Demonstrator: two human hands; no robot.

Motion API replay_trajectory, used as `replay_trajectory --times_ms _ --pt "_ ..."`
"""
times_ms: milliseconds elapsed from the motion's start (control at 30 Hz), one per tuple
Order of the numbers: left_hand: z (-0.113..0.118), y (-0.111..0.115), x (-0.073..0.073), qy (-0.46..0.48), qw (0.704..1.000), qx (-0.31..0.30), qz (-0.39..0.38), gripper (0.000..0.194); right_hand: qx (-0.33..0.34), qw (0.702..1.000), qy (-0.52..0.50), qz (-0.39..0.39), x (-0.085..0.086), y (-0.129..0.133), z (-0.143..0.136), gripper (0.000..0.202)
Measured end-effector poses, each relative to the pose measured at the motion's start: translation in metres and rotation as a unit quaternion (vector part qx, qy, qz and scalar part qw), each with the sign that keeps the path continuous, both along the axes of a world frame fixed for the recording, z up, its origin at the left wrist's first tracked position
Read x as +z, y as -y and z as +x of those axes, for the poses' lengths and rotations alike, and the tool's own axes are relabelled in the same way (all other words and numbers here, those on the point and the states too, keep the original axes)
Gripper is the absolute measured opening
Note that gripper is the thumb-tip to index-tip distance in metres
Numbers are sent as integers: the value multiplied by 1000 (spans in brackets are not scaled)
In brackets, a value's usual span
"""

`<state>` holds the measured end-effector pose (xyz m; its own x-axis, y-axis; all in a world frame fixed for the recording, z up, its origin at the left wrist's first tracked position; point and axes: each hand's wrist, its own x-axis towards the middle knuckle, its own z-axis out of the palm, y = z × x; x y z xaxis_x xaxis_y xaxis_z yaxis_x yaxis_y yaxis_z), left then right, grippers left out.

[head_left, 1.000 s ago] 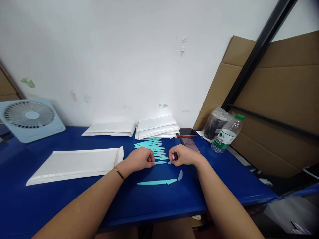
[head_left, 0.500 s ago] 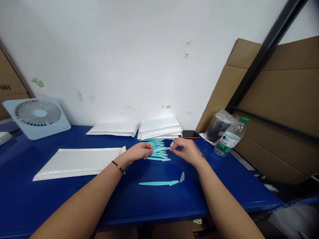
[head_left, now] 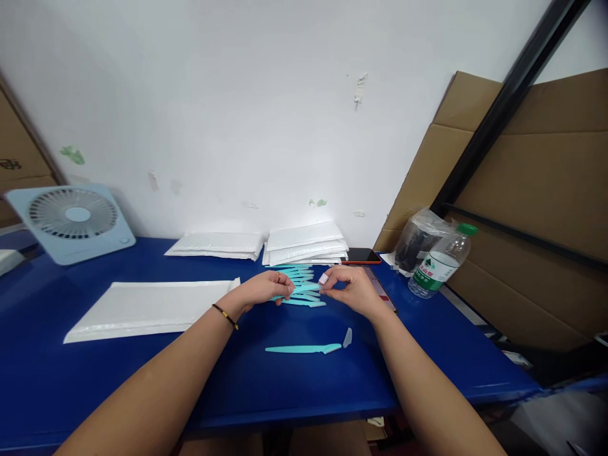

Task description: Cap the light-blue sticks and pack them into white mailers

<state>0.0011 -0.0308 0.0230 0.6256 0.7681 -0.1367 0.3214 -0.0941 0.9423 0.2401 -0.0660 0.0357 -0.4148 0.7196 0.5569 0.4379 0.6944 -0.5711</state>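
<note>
My left hand [head_left: 266, 289] is closed on the handle of a turquoise eyebrow razor [head_left: 306, 289], its head pointing right. At that head, the fingertips of my right hand [head_left: 352, 289] pinch a small clear blade cap, mostly covered by the fingers. Whether the cap sits fully on the blade I cannot tell. Beneath and behind the hands, several more turquoise razors [head_left: 297, 273] lie in a row on the blue table [head_left: 228, 386]. Nearer to me lies a single razor [head_left: 301, 349], with a loose clear cap [head_left: 348, 337] just off its head.
A white padded mailer [head_left: 152, 307] lies at left. Behind are another mailer pile [head_left: 216, 244] and a white mailer stack [head_left: 304, 244]. A phone [head_left: 361, 256], a plastic bottle [head_left: 437, 266] and a bagged dark item [head_left: 413, 247] stand at right. A fan [head_left: 76, 218] is far left.
My right hand has shifted slightly left, bringing the clear cap up against the razor's head. The razor in my left hand now lies more level.
</note>
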Motion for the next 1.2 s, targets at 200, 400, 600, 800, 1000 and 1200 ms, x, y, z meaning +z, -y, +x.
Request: replay_trajectory --times_ms 200,400,600,800,1000,1200 --pt "8 5 -1 7 1000 -5 13 25 12 1000 18 -8 -3 1 -7 8" --pt "14 8 -7 -57 990 41 125 23 -11 996 82 -41 9 3 2 9" --pt "13 14 -4 -189 925 57 324 22 96 939 251 -214 18 4 39 30" --pt "26 49 12 -195 925 -160 284 40 139 901 327 -249 5 3 34 28" --pt "39 60 4 -285 868 -113 390 7 60 896 339 -280 0 1 35 19" --pt "38 54 6 -294 879 -73 369 13 51 907 316 -274 3 3 28 20"
